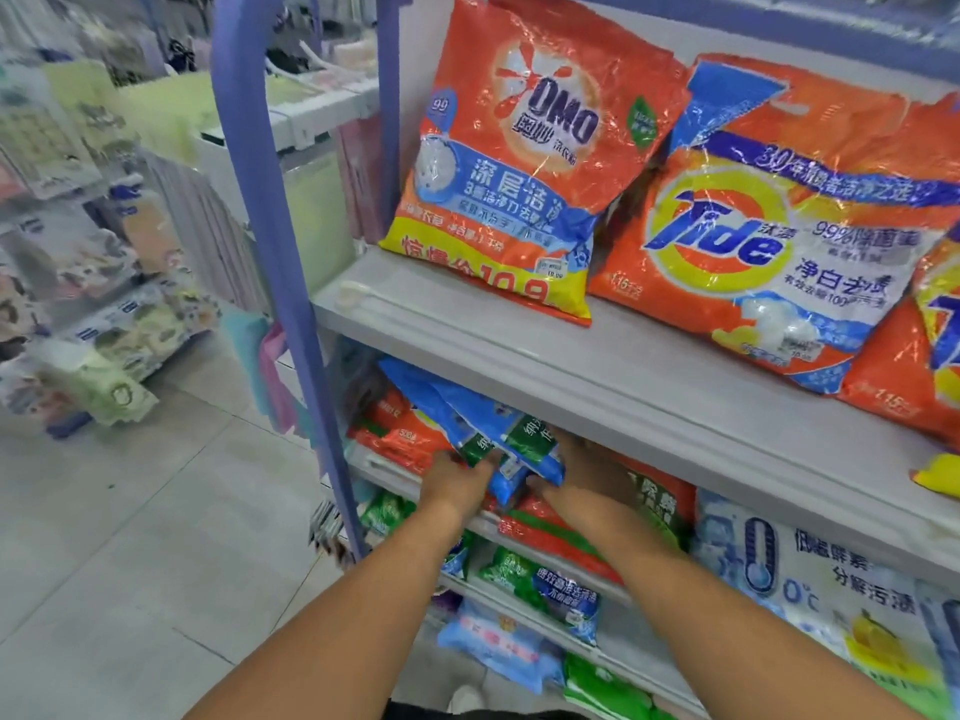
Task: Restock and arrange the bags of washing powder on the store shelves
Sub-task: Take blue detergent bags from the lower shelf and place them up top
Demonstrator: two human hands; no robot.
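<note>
Both my hands reach under the upper shelf to a pair of blue bags of washing powder with green labels (467, 423), which lean tilted on the second shelf. My left hand (457, 480) grips their lower left edge. My right hand (576, 470) holds their lower right corner, its fingers partly hidden behind the bags. On the upper shelf (519, 350) an orange OMO bag (519, 163) stands upright, with an orange Tide bag (774, 236) leaning beside it on the right.
Orange bags (400, 433) lie left of the blue ones, and more green, blue and white bags (540, 589) fill the lower shelves. A purple shelf upright (275, 210) stands at the left. Tiled aisle floor (130, 537) and other racks lie further left.
</note>
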